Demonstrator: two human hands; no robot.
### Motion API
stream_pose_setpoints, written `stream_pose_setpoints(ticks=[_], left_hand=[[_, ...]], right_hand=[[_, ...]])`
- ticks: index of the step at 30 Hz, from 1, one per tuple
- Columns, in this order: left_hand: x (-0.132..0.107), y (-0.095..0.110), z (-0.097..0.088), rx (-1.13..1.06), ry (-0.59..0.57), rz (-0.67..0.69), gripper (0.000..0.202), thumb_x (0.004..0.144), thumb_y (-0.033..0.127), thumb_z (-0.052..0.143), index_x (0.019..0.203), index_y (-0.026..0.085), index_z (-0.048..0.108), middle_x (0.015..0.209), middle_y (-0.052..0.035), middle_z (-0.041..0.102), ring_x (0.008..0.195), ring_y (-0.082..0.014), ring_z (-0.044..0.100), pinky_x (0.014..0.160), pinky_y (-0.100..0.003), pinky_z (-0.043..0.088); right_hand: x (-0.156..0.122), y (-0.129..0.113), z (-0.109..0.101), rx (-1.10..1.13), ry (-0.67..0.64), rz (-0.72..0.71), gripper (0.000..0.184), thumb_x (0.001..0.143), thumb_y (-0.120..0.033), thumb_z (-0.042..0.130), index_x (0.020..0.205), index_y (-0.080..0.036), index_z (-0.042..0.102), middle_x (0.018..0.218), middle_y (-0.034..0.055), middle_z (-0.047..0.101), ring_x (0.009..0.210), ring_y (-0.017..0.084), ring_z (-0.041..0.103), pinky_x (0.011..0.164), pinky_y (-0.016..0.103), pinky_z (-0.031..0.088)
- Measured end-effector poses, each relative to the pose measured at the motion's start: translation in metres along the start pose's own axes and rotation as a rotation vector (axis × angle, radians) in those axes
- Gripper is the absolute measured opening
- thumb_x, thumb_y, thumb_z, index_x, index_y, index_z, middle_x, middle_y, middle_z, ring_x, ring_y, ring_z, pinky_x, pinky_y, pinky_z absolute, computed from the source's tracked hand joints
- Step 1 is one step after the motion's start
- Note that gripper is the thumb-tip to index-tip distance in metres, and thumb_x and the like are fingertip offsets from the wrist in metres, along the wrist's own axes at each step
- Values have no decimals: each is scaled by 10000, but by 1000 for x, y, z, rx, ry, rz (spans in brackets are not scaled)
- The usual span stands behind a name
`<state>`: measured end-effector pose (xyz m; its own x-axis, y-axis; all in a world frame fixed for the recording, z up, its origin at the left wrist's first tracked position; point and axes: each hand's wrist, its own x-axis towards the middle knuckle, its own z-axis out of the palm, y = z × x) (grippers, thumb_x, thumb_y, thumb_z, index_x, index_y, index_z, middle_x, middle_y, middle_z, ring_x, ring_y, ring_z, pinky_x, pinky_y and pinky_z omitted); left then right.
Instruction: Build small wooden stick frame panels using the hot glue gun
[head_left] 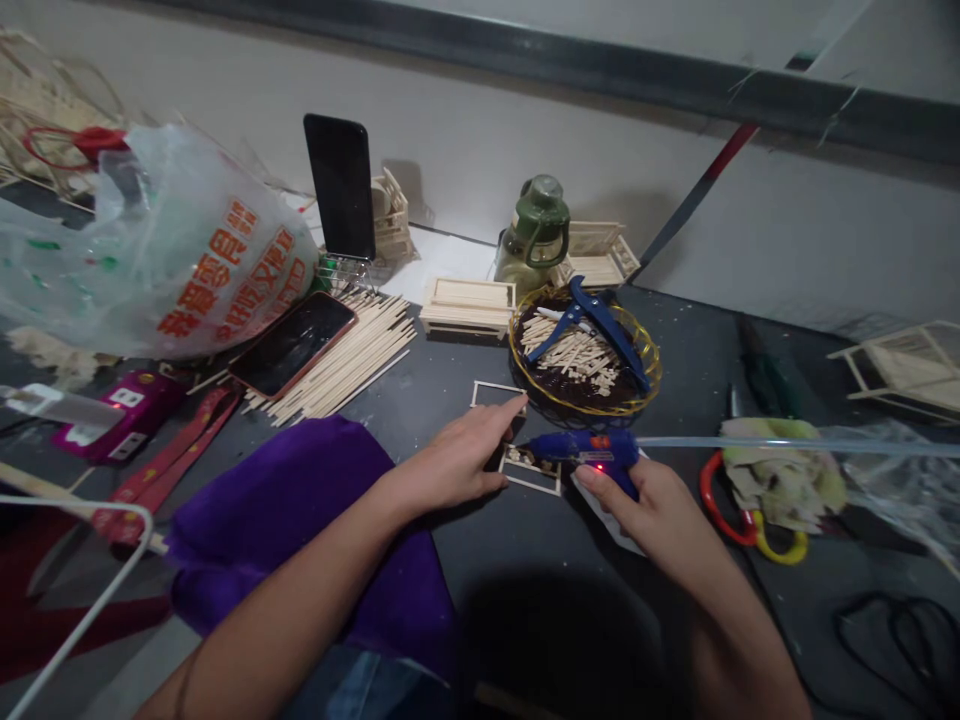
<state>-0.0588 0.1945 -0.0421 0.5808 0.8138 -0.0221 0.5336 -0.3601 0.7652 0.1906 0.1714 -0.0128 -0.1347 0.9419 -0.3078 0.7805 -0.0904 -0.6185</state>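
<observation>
My right hand (652,505) is wrapped around a blue hot glue gun (585,446) with a red light lit on its body. A long clear glue stick (750,443) trails out of its back end. The gun's nozzle points left, close to a small frame of thin wooden sticks (534,487) lying on the dark table. My left hand (469,450) grips the frame, its thumb at the near part and its fingers over the far part. Another rectangle of sticks (499,386) shows just beyond my fingers; whether the two are joined is hidden. A pale piece (611,520) lies under the gun.
A yellow-rimmed basket (651,385) holds cut stick pieces and a blue cutter (607,325). Behind stand a green bottle (534,235) and a small stick model (469,305). Long sticks (352,360), a phone (292,345) and a plastic bag (225,260) lie left; scissors (731,500) lie right.
</observation>
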Motion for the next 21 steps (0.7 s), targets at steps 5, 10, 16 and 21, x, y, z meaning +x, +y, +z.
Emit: stream_pose_setpoints(ticks=[5,10,16,21], left_hand=[[0,1,-1,3,-5,0,904,794,190,669,1537,238,156,1433,-142,460,1329,-322,417,1044,-471,421],[0,1,-1,-2,-3,0,895,789,180,669,1533,226,174,1421,-150,472,1311,-322,436,1042,-476,424],[0,-1,0,-5,13,16,894,787,174,660,1533,240,174,1423,-139,472,1311,-320,439,1043,-485,424],[0,-1,0,9,0,9,893,794,190,660,1535,234,164,1442,-140,454,1327,-318,420,1044,-467,424]], right_hand=[[0,1,0,-13,-4,19,529,860,-670,456,852,-172,634,521,4,528,436,152,453,435,255,314],[-1,1,0,-17,-7,26,528,853,-672,458,842,-174,634,502,-4,507,442,156,454,437,256,313],[-1,3,0,-7,-8,13,526,861,-663,465,853,-167,642,513,2,528,447,154,464,440,256,318],[0,2,0,-3,-3,-10,518,865,-649,470,864,-165,654,574,26,589,491,168,511,458,261,347]])
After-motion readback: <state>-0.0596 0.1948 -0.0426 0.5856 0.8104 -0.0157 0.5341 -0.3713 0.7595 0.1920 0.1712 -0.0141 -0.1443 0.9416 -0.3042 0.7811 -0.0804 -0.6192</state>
